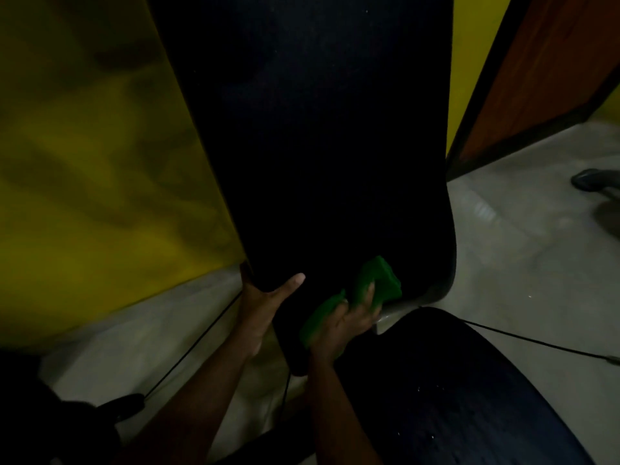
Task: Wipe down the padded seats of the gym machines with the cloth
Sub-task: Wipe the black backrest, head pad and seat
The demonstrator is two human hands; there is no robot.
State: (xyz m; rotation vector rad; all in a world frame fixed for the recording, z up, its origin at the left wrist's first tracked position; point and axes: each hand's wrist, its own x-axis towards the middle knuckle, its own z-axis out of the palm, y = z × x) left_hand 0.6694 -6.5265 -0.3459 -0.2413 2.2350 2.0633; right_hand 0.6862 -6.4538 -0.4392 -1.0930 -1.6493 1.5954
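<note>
A tall black padded backrest (318, 146) fills the middle of the head view, tilted away from me. My left hand (265, 307) grips its lower left edge, thumb lying across the front of the pad. My right hand (345, 322) holds a green cloth (375, 283) and presses it against the bottom of the backrest, near its right corner. Below that, at the lower right, lies the dark padded seat (453, 397), speckled with small light flecks.
A yellow wall (94, 162) stands to the left and a brown door with a dark frame (536, 78) at the upper right. The floor (520, 246) is pale grey. Thin black cables (194, 347) cross it, and a dark object (593, 181) lies at the right edge.
</note>
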